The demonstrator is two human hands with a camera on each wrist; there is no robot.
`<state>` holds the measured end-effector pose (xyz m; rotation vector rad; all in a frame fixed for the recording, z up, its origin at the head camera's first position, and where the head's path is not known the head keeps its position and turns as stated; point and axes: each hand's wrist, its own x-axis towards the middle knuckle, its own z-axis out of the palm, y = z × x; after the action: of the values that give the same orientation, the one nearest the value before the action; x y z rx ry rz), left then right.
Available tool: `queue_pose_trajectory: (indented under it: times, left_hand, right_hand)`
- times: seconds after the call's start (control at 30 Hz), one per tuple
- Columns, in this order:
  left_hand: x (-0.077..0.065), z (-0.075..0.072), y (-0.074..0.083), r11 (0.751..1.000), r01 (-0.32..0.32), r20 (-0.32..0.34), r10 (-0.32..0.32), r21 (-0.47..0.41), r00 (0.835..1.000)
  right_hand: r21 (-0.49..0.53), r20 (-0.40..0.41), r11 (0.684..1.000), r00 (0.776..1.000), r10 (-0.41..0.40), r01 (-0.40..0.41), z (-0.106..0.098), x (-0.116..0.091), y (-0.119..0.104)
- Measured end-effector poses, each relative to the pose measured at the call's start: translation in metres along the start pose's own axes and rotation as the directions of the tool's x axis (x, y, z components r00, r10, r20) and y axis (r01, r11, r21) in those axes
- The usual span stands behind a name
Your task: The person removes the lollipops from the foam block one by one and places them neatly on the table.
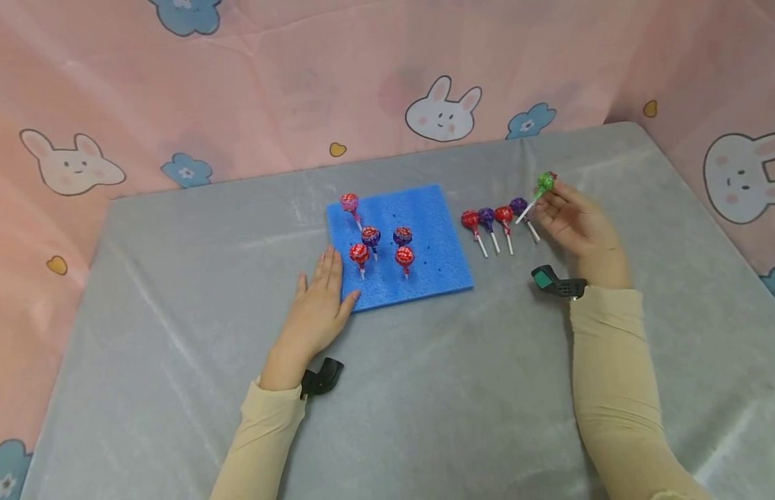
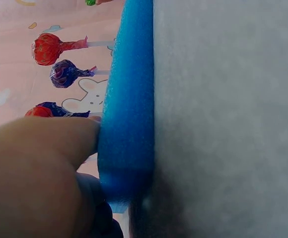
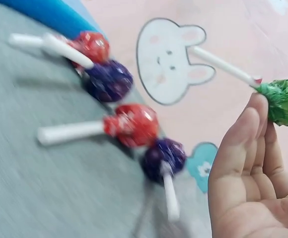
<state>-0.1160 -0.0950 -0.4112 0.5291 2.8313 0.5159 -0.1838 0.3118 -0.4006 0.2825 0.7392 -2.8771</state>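
My right hand (image 1: 571,219) pinches a green-wrapped lollipop (image 1: 546,182) by its candy head, above the table's right side. Its white stick points down and left in the head view; in the right wrist view the green wrapper (image 3: 281,101) sits at the fingertips. My left hand (image 1: 317,302) lies with straight fingers along the left edge of a blue foam board (image 1: 437,267), its thumb at the near corner. Several lollipops stand upright in the board, stick down, among them a pink-red one (image 1: 349,202) at the back and a red one (image 1: 404,257) in front.
Right of the board, a row of red and purple lollipops lies on the grey-covered table (image 1: 437,389), including a red one (image 1: 470,219) and a purple one (image 1: 519,206). Small dark holes dot the board. A pink curtain (image 1: 287,83) with rabbits hangs behind the table.
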Motion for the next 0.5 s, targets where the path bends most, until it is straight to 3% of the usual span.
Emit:
queue_pose_trajectory:
  times: [0.13, 0.33, 0.4, 0.5]
  left_hand:
    - [0.000, 0.000, 0.000, 1.000, 0.000, 0.000, 0.000, -0.002, 1.000]
    - [0.000, -0.001, 0.001, 1.000, 0.003, 0.005, -0.003, -0.008, 1.000]
    - [0.000, -0.001, 0.001, 1.000, 0.004, 0.007, -0.004, -0.010, 1.000]
    - [0.000, -0.002, 0.001, 1.000, 0.006, 0.009, -0.006, -0.010, 1.000]
  right_hand:
    - [-0.104, -0.077, 0.993, 0.995, -0.058, 0.050, 0.002, -0.007, -0.007]
    - [-0.246, -0.149, 0.968, 0.985, -0.091, 0.052, 0.002, -0.012, -0.012]
    - [-0.354, -0.169, 0.933, 0.977, -0.133, 0.066, 0.002, -0.012, -0.012]
    - [-0.564, -0.189, 0.823, 0.960, -0.208, 0.068, 0.002, -0.009, -0.011]
